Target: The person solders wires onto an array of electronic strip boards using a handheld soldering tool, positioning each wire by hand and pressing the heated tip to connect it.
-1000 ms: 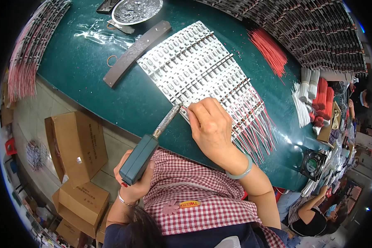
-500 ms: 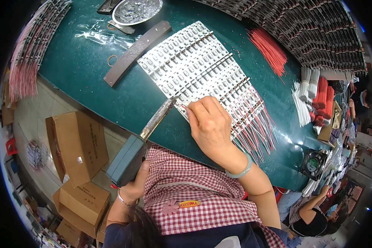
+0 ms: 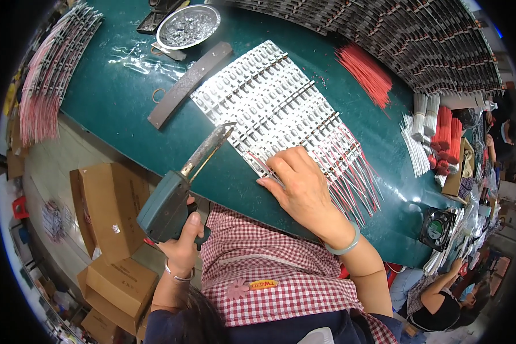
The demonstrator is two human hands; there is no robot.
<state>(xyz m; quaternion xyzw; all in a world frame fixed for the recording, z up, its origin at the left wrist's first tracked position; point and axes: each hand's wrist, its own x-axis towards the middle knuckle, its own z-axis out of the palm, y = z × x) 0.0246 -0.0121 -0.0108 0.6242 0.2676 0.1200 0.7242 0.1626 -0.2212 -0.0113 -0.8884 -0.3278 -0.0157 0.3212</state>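
In my left hand [image 3: 182,245] is a grey-green soldering gun [image 3: 161,202], gripped by its handle. Its long metal barrel points up and away, and the tip is at the left edge of a panel of white circuit boards [image 3: 264,92]. My right hand [image 3: 307,190] rests over the panel's near edge, thumb apart from the bent fingers, with nothing seen between them. A short red wire lies on the boards just left of those fingers. Red and white wires [image 3: 358,192] trail from the panel's right side.
A dark bar [image 3: 189,86] lies along the panel's left side, with a metal bowl [image 3: 188,27] of silvery bits beyond. Loose red wires [image 3: 366,77], bundled white wires [image 3: 419,117] and a small fan [image 3: 437,228] are to the right. Cardboard boxes [image 3: 112,209] stand on the floor at left.
The soldering gun has shifted left and its tip has drawn back toward the panel's edge. My right hand has moved slightly right and nearer, its thumb parting from the fingers.
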